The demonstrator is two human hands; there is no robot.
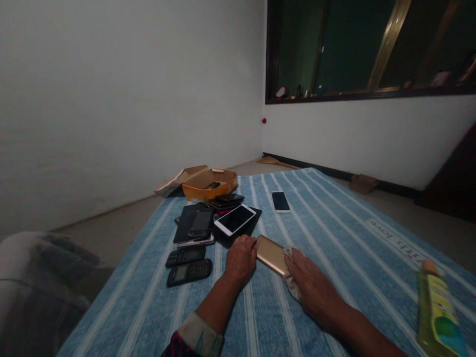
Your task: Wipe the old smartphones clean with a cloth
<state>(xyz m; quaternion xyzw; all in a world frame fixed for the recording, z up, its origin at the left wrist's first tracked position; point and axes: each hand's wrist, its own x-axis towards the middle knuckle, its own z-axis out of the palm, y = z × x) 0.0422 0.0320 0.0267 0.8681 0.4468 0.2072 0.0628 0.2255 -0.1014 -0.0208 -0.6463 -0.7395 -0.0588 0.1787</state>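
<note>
Presently, gold phone [270,254] is on the near side of the open orange box [199,192] and to its right. Long axis slants: one end points boxward, the other toward the wearer's right. Left hand [241,257], closer to the box, holds the boxward end, fingers curled; right hand [310,278], farther from the box, clasps a crumpled rag [293,288] against the opposite end.

1. One view, head-worn: set above the near end of the cloth [327,238], facing forward and down along its length.
2. Near range: left forearm [218,301] and right forearm [349,325] enter from the bottom edge; phone [271,255] sits below centre, slightly right.
3. Middle range: box [210,191], left of centre.
4. Far range: wall [130,89] at upper left, window [353,49] at upper right.
</note>
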